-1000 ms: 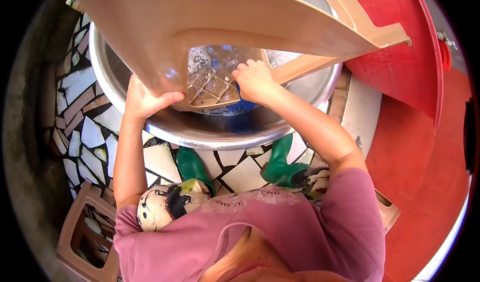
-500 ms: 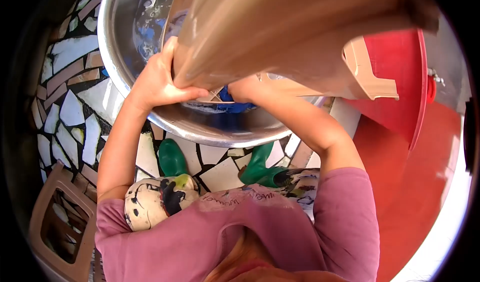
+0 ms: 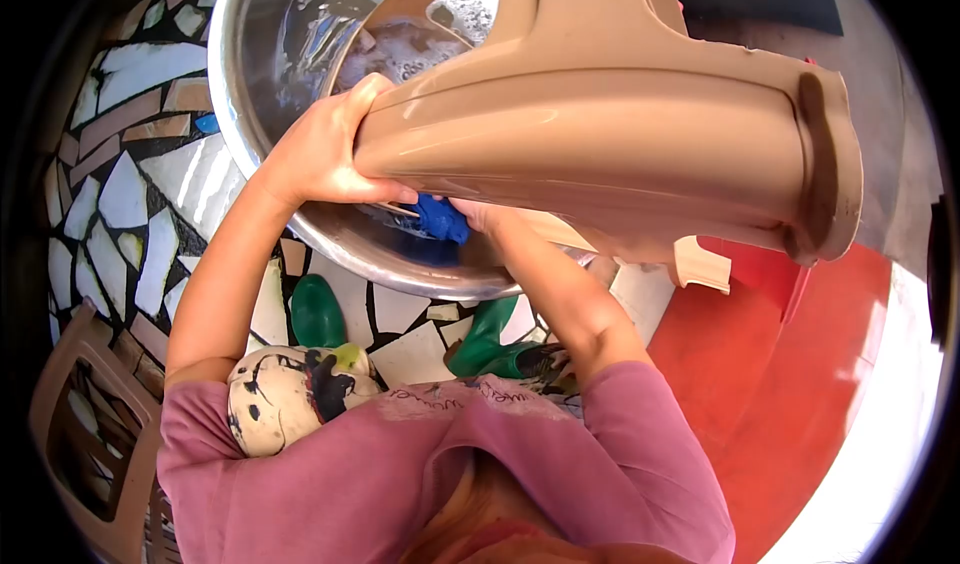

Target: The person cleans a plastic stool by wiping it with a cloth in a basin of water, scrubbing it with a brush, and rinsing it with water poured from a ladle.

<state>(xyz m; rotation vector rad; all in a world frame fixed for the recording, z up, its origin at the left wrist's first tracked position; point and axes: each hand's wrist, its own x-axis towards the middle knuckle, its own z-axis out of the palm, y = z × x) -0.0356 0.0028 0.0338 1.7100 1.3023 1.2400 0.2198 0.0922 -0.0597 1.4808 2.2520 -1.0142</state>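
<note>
Tan plastic chair [image 3: 600,134], head view: tipped over the far metal basin [image 3: 262,74], looks light, stiff, probably slippery if wet, best taken by its edge, where my left hand [image 3: 325,149] pinches it between thumb and fingers. My right hand [image 3: 476,214] is half hidden at the blue cloth [image 3: 438,219], finger state can't tell. Count: one of each, plus two green boots [image 3: 318,312], one brown chair [image 3: 140,454] near left.

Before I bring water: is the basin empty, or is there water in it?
Not empty: foamy water shows in the basin, behind the chair. How full, I cannot tell.
</note>
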